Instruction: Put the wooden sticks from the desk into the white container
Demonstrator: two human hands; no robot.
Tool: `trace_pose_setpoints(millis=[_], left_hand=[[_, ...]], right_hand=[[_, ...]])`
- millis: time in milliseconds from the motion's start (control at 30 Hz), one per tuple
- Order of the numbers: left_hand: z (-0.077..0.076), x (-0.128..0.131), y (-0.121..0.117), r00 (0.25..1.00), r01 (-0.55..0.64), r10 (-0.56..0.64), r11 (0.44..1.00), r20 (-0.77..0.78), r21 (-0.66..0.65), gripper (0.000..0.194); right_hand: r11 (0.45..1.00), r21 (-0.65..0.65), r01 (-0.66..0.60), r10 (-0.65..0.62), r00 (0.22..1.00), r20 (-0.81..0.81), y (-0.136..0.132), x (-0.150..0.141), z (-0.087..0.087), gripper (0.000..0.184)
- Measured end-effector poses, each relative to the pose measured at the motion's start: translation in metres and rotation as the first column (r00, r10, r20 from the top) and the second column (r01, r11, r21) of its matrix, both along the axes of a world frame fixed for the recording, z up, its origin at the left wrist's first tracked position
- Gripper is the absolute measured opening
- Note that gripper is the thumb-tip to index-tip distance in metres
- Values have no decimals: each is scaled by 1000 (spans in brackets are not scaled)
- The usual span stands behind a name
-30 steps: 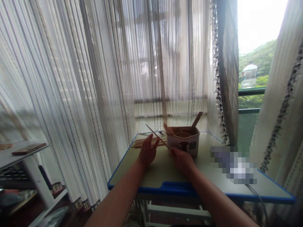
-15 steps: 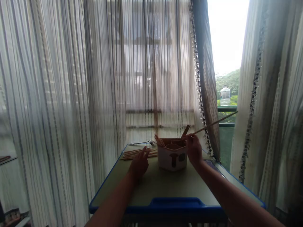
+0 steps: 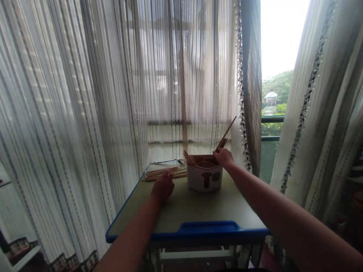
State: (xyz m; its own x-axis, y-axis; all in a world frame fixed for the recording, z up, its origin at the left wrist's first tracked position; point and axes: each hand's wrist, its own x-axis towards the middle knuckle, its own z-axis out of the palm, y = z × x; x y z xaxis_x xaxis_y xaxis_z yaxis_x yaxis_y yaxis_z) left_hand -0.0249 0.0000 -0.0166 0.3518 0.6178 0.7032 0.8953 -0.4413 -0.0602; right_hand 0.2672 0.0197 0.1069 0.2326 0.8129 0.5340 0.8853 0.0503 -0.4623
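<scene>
My right hand (image 3: 225,156) grips a long wooden chopstick (image 3: 228,130), tilted up to the right above the right side of a white holder (image 3: 195,183). The holder has brown and grey shapes on its front and inner dividers. Dark chopsticks (image 3: 224,142) stand in its right part; lighter sticks (image 3: 188,156) lean in its left part. Left of the holder, several loose chopsticks (image 3: 155,173) lie on the desk. My left hand (image 3: 163,187) is at their near side with its fingers curled in; what they pinch, if anything, is hidden.
The greenish desk (image 3: 195,211) has a blue edge (image 3: 210,226). A shiny metal utensil (image 3: 167,161) lies at its far left edge, behind the chopsticks. Striped sheer curtains (image 3: 121,94) hang close behind, with a window gap at the right.
The chopstick in my right hand has swung from a low slant to a steep one over the holder. My left fingers, spread before, have curled in. The camera view has tilted down.
</scene>
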Motion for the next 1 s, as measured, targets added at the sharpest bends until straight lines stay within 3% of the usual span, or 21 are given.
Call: trace_pose_setpoints(millis=[167,300,500,700,900,1000], left_hand=[[-1,-1,3,1000,13,-13,1000,2,16,30],[-1,-2,3,1000,-1,1,1000,2,-7,25],[-1,-1,2,999,-31,30,998,-11,-53,21],[1,-1,-1,999,-50,49,995,-11,-88,17],[1,-1,0,999,-50,49,994,-7,-100,16],[0,-2,2,998,-60,60,993,-9,-100,16]], right_hand=[[992,-123,10,-20,996,-85,8,-1,6,28],[998,-55,13,-23,982,-187,7,-5,10,36],[996,14,85,-82,987,-135,7,-7,3,35],[991,45,125,-128,988,87,0,-6,-5,36],[983,113,145,-156,983,95,-5,-15,-5,32],[985,76,154,-163,977,139,-5,-15,-5,40]])
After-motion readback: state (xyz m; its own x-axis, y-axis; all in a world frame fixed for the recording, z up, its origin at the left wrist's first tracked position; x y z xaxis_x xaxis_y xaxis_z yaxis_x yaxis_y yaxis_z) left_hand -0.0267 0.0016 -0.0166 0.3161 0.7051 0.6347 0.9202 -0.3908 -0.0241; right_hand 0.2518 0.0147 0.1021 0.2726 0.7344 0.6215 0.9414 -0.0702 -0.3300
